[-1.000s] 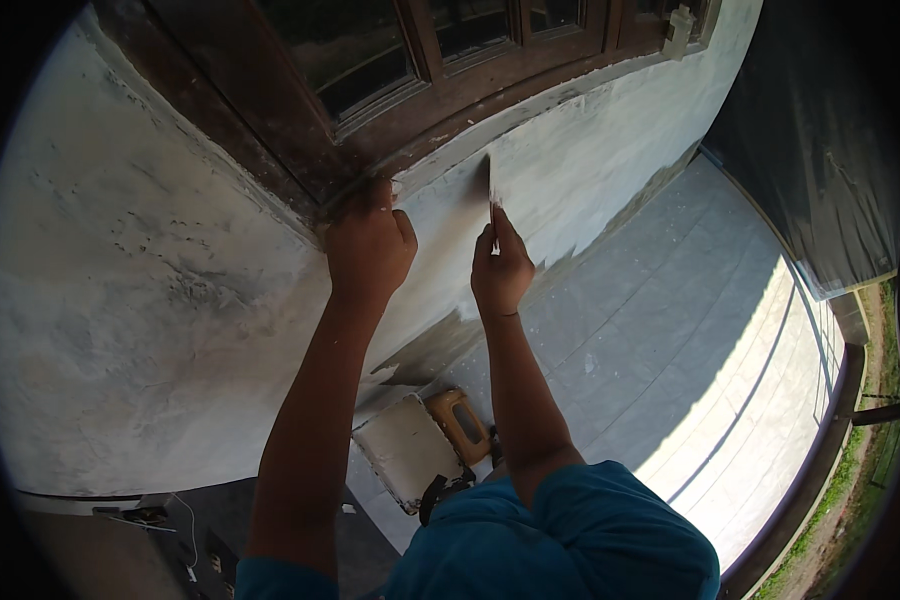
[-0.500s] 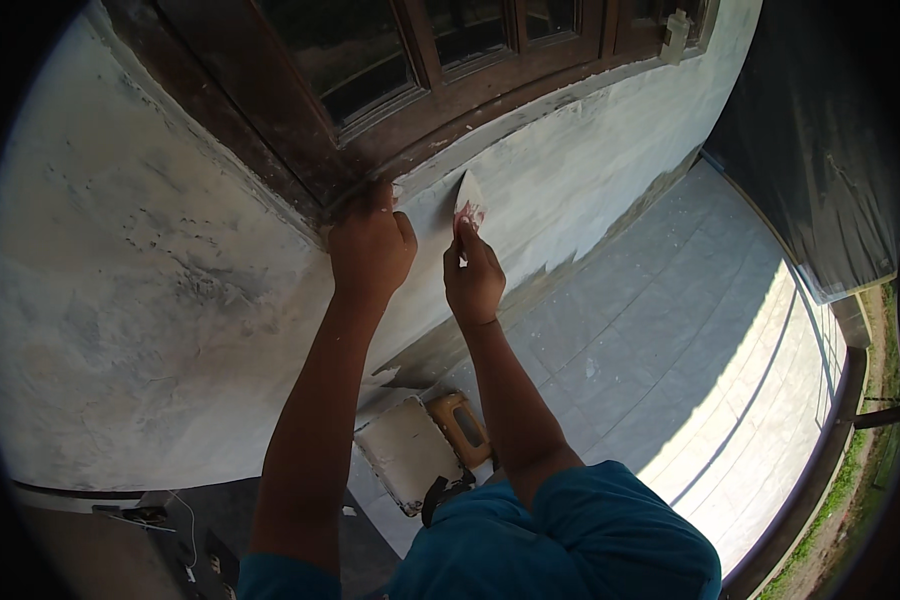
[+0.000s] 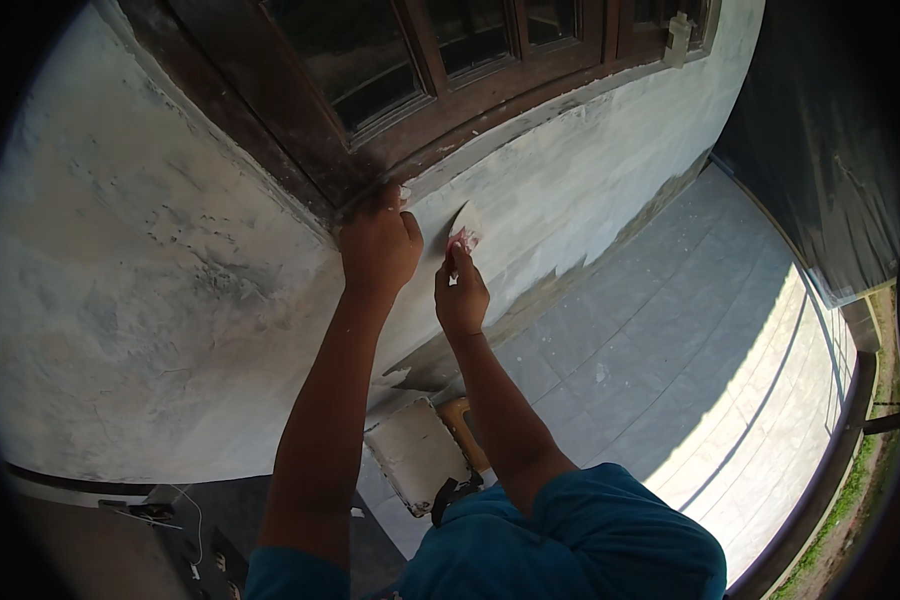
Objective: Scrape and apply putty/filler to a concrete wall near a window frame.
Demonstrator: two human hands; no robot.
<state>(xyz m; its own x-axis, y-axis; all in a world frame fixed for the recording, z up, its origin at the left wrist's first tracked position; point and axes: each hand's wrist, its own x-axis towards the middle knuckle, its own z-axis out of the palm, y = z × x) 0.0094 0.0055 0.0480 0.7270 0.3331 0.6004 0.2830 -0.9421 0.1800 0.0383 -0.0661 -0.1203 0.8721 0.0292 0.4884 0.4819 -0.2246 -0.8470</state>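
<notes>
My left hand (image 3: pixel 378 250) is raised to the lower left corner of a brown wooden window frame (image 3: pixel 225 95), fingers curled, with a small pale bit of something at the fingertips that I cannot make out. A little lower and to the right, my right hand (image 3: pixel 460 295) grips a putty knife (image 3: pixel 467 219), whose pale, pink-smeared blade points upward against the patchy white plastered wall (image 3: pixel 570 190) below the sill.
Below sit a square pale tray (image 3: pixel 410 445) and an ochre plastic object (image 3: pixel 455 415). Grey tiles (image 3: pixel 620 330) run rightward into sunlight. Dark sheeting (image 3: pixel 810 150) hangs at right, a dark surface with cords (image 3: pixel 200 540) is lower left, and a small pale object (image 3: pixel 678 40) stands on the sill.
My right hand and putty knife have moved left and down along the wall, the blade turning to show its face. My left hand stays at the window corner while the whole view shifts slightly.
</notes>
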